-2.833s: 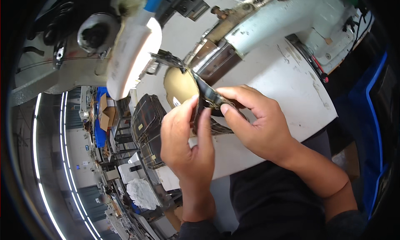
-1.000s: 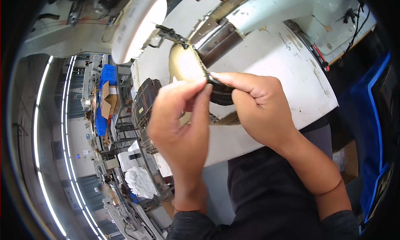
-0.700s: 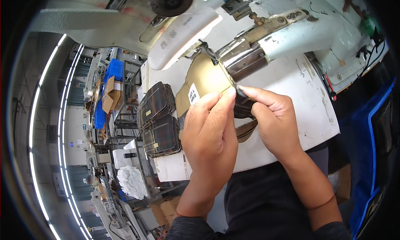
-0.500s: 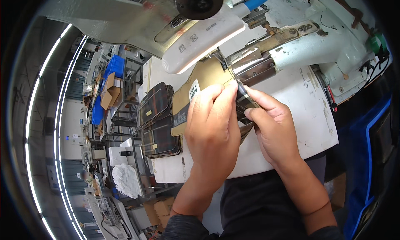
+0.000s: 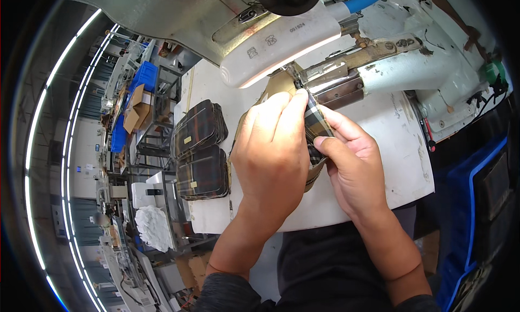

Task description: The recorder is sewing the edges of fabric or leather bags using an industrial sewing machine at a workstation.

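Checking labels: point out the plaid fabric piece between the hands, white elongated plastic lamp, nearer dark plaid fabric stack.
Plaid fabric piece (image 5: 314, 117), head view: exposed face.
White elongated plastic lamp (image 5: 279, 48), head view: casing.
Nearer dark plaid fabric stack (image 5: 203, 173), head view: top piece.

Along the left of the frame I have long white ceiling lights (image 5: 30, 214) curving down the rim, and inward from them a blue bin (image 5: 143, 75) above an open cardboard box (image 5: 138, 107), both beside a dark metal rack (image 5: 162, 114). Below these, at lower left, I see a white crumpled bundle (image 5: 153, 228), with another brown carton (image 5: 187, 271) nearer the bottom edge. Over at my right, a red-tipped tool (image 5: 431, 144) sits above and left of a large blue-edged container (image 5: 459, 204).
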Demonstrator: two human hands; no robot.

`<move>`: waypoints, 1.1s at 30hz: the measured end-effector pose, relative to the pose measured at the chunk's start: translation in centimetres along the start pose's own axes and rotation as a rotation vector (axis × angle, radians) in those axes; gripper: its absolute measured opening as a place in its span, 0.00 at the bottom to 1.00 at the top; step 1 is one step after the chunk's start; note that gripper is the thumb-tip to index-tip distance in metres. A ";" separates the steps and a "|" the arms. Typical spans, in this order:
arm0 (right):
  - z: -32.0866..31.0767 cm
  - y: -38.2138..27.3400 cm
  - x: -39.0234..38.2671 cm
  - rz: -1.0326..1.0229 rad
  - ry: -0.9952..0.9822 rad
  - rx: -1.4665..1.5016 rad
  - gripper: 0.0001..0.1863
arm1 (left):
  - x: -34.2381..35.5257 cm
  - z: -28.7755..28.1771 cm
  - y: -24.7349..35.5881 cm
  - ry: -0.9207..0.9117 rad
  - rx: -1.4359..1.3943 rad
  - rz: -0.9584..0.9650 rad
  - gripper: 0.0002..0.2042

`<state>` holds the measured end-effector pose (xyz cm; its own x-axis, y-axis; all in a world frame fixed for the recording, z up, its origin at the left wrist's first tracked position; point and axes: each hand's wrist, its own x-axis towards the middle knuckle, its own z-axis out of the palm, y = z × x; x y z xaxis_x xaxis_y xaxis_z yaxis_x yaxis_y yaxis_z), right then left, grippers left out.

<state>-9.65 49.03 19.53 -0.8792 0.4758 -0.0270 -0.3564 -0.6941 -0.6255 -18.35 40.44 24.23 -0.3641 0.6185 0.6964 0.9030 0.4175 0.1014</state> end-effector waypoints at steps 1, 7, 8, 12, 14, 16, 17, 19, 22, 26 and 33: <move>-0.1 0.0 -0.1 -0.007 0.001 -0.028 0.24 | 0.0 0.1 0.0 -0.003 -0.001 0.001 0.13; -1.4 0.9 -3.1 -0.029 0.058 -0.336 0.24 | -1.9 0.8 -0.1 0.092 -0.035 -0.050 0.14; -1.8 1.1 -3.5 -0.046 0.079 -0.383 0.23 | -2.2 1.3 -0.4 0.120 -0.050 -0.027 0.20; -2.8 1.5 -3.4 -0.201 0.030 -0.513 0.22 | -2.7 2.3 -1.1 0.236 -0.138 -0.075 0.17; -2.7 1.7 -3.2 -0.233 0.061 -0.488 0.17 | -3.6 2.7 -1.4 0.255 -0.192 -0.162 0.16; -1.9 0.5 -2.6 -0.188 0.039 -0.571 0.15 | -3.8 2.9 -0.8 0.293 -0.299 -0.302 0.13; -1.5 0.0 -2.1 -0.139 0.012 -0.648 0.13 | -3.7 3.4 -0.6 0.292 -0.307 -0.296 0.13; -0.7 -0.1 -0.2 -0.274 0.024 -0.726 0.08 | -3.6 4.2 -0.5 0.403 -0.273 -0.270 0.12; 0.5 -1.5 1.9 -0.197 0.023 -0.952 0.16 | -3.0 4.5 -1.1 0.406 -0.229 -0.213 0.10; 1.3 -2.6 3.1 -0.211 0.012 -1.090 0.18 | -1.8 3.4 -5.0 0.333 -0.184 0.085 0.07; 0.4 -1.9 2.4 -0.150 -0.024 -0.971 0.13 | 2.5 -1.2 -9.0 -0.097 -0.177 0.585 0.15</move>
<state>-11.17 51.25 20.90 -0.8560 0.5043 0.1141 -0.0595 0.1231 -0.9906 -27.13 37.42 25.85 0.1915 0.7726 0.6053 0.9804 -0.1212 -0.1555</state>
